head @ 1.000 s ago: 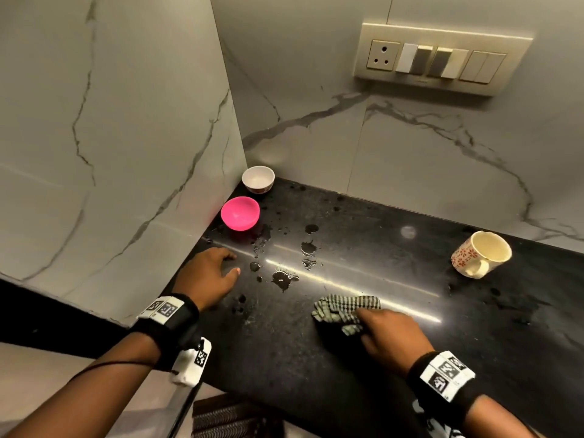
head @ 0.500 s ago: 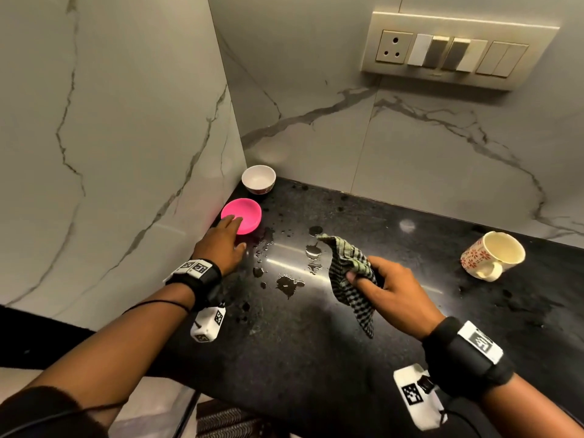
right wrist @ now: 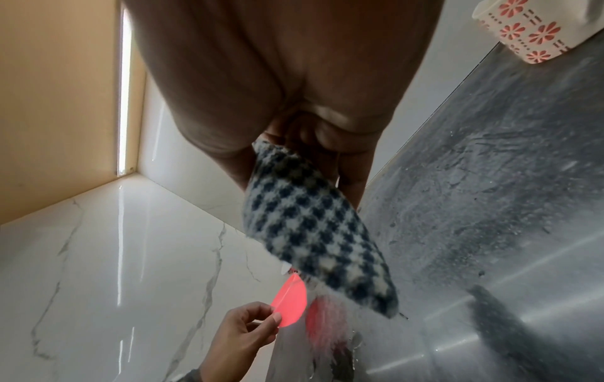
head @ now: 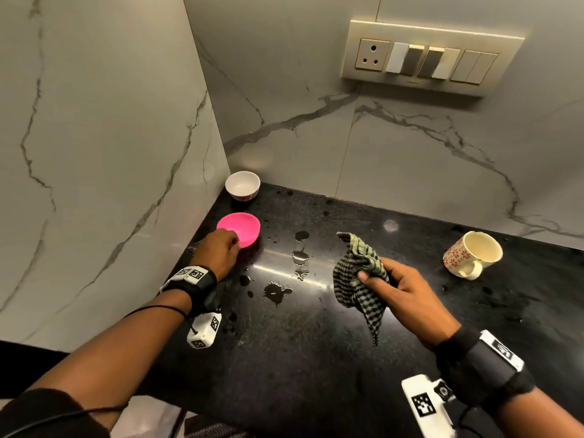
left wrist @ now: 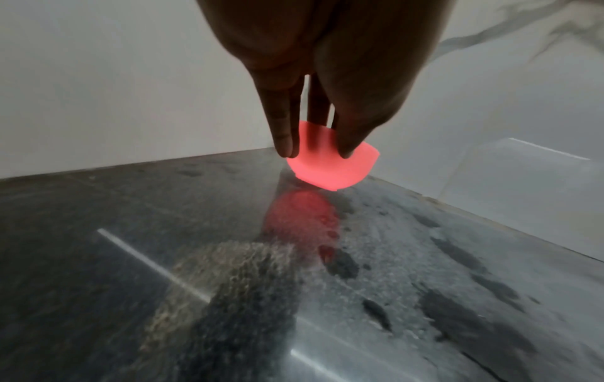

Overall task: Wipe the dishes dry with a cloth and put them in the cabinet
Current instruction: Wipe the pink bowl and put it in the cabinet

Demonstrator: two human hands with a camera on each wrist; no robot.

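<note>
A pink bowl (head: 243, 227) sits near the left wall on the black counter (head: 309, 349). My left hand (head: 235, 243) pinches its near rim; in the left wrist view the pink bowl (left wrist: 330, 168) is tipped, fingers over its edge. The right wrist view shows the left hand (right wrist: 268, 319) with thumb and fingers on the bowl's rim (right wrist: 291, 302). My right hand (head: 369, 273) holds a green checked cloth (head: 350, 289) bunched up above the counter's middle, one corner hanging down. The cloth (right wrist: 314, 232) hangs close to the bowl.
A small white bowl (head: 242, 184) stands in the back left corner. A cream mug with red flowers (head: 471, 252) lies tilted at the right. Water puddles (head: 276, 290) spot the counter between my hands. Marble walls close off the left and back; a switch panel (head: 426, 58) is above.
My right hand lifted the cloth off the counter and raised it. My left hand moved forward from the counter to the pink bowl and took hold of its rim.
</note>
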